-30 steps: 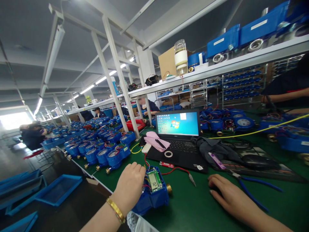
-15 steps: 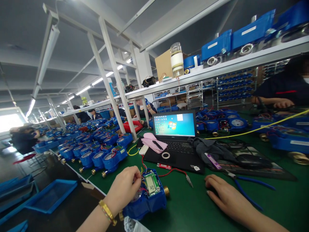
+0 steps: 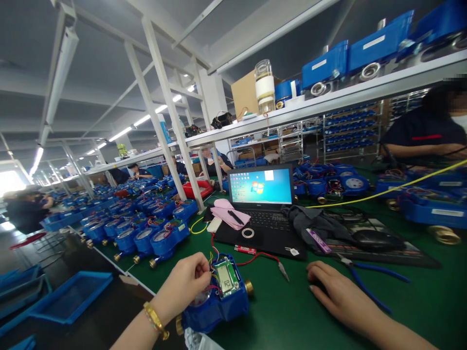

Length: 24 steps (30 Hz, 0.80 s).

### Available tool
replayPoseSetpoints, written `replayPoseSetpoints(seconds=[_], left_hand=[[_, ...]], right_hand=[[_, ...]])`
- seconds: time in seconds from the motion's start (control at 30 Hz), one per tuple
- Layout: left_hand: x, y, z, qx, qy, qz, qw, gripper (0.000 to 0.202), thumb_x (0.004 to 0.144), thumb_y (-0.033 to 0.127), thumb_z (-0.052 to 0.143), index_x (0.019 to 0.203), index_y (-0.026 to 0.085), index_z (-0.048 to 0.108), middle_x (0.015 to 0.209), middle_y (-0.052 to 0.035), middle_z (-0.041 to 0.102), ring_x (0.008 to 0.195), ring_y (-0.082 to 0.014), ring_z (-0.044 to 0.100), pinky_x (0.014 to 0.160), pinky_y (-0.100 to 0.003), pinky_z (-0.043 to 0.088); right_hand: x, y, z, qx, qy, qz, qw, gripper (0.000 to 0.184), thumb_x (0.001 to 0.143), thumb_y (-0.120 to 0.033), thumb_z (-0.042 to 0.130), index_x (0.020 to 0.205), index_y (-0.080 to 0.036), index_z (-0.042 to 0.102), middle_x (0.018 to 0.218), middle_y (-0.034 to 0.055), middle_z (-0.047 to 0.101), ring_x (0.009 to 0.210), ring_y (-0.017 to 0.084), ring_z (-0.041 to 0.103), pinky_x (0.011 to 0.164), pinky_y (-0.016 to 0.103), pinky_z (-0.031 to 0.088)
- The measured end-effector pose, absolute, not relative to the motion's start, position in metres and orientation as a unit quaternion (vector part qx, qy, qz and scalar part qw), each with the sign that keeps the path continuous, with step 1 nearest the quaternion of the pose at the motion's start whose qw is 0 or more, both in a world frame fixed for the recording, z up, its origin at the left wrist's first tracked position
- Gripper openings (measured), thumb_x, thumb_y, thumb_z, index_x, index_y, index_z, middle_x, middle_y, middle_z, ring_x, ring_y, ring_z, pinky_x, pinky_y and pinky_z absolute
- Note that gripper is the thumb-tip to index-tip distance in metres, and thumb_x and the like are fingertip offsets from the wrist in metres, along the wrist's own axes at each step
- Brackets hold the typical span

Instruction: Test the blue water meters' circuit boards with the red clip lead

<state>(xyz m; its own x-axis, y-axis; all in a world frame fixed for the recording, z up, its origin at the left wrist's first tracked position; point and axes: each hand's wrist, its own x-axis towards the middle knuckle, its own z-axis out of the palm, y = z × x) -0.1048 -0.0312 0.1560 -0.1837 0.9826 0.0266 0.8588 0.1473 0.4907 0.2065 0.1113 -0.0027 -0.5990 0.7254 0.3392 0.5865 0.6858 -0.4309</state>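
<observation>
A blue water meter (image 3: 222,311) with brass ends and a green circuit board lies in front of me on the green mat. Its small LCD screen (image 3: 226,279) faces up. My left hand (image 3: 191,277) is over the dial side, thumb and forefinger pinched beside the thin wires; what they hold is hidden. A red wire with a clip (image 3: 282,271) lies on the mat right of the meter. My right hand (image 3: 332,289) rests on the mat, fingers loosely spread and holding nothing. Blue-handled pliers (image 3: 370,279) lie just beyond its wrist.
A laptop (image 3: 260,187) stands behind the meter, with a pink cloth (image 3: 229,214) and a white ring (image 3: 248,233) on it. A mouse (image 3: 377,239) is at right. Several other meters (image 3: 168,240) line the left. A co-worker (image 3: 423,126) sits at far right.
The whole view has shifted slightly. My left hand stays pinched by the meter's wires, and my right hand still rests on the mat. The co-worker's hand at right has moved.
</observation>
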Motion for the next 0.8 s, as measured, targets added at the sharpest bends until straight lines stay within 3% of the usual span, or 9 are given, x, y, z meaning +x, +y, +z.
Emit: replayPoseSetpoints(seconds=[0.3,0.5,0.67,0.8], left_hand=[[-0.114,-0.029,0.148,0.627,0.715,0.243,0.193,0.012,0.072,0.030,0.048,0.072,0.018,0.049,0.064,0.0027,0.053,0.058,-0.0126,0.049,0.053,-0.024,0.038],[-0.113,-0.034,0.153,0.633,0.714,0.233,0.187,0.021,0.075,0.029,0.046,0.089,0.017,0.058,0.069,0.0012,0.058,0.063,-0.0150,0.055,0.057,-0.025,0.042],[-0.113,-0.032,0.160,0.638,0.731,0.207,0.127,0.017,0.075,0.023,0.046,0.080,0.019,0.061,0.082,-0.0022,0.063,0.072,-0.0168,0.057,0.064,-0.027,0.042],[-0.114,-0.029,0.159,0.650,0.726,0.193,0.113,0.015,0.076,0.023,0.046,0.078,0.019,0.060,0.077,-0.0006,0.062,0.066,-0.0160,0.055,0.061,-0.027,0.040]], right_hand=[[0.207,0.109,0.001,-0.371,-0.887,0.103,0.256,0.013,0.085,-0.022,0.043,0.087,-0.019,0.055,0.102,0.0096,0.058,0.092,0.022,0.059,0.082,0.035,0.050],[0.211,0.110,0.004,-0.374,-0.894,0.092,0.229,0.015,0.085,-0.025,0.042,0.089,-0.018,0.055,0.105,0.0115,0.058,0.097,0.024,0.058,0.088,0.038,0.048],[0.214,0.114,-0.001,-0.373,-0.894,0.102,0.225,0.020,0.086,-0.032,0.041,0.088,-0.018,0.055,0.106,0.0130,0.058,0.098,0.026,0.058,0.089,0.042,0.047],[0.214,0.113,-0.001,-0.372,-0.893,0.098,0.232,0.020,0.086,-0.032,0.041,0.088,-0.018,0.056,0.105,0.0131,0.058,0.097,0.026,0.059,0.087,0.041,0.048]])
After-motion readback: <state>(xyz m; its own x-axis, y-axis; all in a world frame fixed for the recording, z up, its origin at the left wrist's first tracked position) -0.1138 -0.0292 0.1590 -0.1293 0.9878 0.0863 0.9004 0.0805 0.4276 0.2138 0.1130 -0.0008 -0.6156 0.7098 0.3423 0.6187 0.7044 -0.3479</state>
